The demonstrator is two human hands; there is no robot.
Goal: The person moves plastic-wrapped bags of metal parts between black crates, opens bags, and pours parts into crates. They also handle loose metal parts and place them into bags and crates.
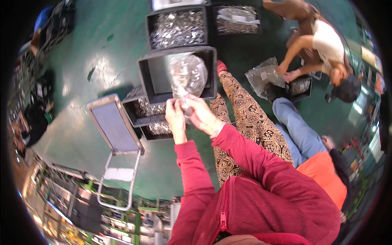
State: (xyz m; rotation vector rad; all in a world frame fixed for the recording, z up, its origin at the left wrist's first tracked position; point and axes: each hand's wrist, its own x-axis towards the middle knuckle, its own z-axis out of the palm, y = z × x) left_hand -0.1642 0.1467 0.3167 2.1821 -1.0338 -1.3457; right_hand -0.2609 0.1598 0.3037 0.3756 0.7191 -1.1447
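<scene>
A clear bag of small metal parts (188, 75) is pinched at its neck by left hand (176, 117) and right hand (203, 116) above an empty black bin (152, 79); opening appears under way, steady grip required.

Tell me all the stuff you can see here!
Clear plastic bag of small metal parts: one, silvery, held up over the empty bin.
Empty bin: one, black, middle.
Bins of metal parts: at least four, black, top and under the empty bin.
Folding step stool: one, grey, left.
Floor: green.
Other people: two, right side; one touches another clear bag.
Left hand: grip on the bag's neck.
Right hand: grip on the bag's neck.
</scene>
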